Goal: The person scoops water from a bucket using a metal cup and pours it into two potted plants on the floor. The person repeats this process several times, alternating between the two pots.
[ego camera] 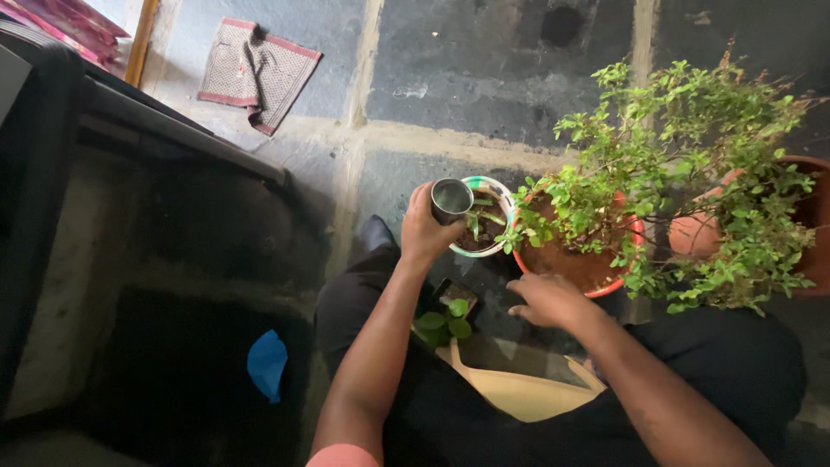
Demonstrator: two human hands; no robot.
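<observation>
My left hand point(425, 229) grips a small steel cup point(451, 201), held tilted over a small white pot point(496, 188) with a little seedling in it. My right hand point(548, 299) hovers with fingers spread just below the rim of an orange pot point(635, 233) that holds a leafy green plant point(683, 147). Between my arms sits a small dark pot with a broad-leaved seedling point(448, 318). Whether water is in the cup I cannot tell.
A second terracotta pot point(813, 203) stands at the right edge. A cream bag point(527, 393) lies on my lap. A patterned cloth mat point(258, 71) lies on the stone floor at the back. A dark ledge point(173, 130) and a blue object point(266, 363) are on the left.
</observation>
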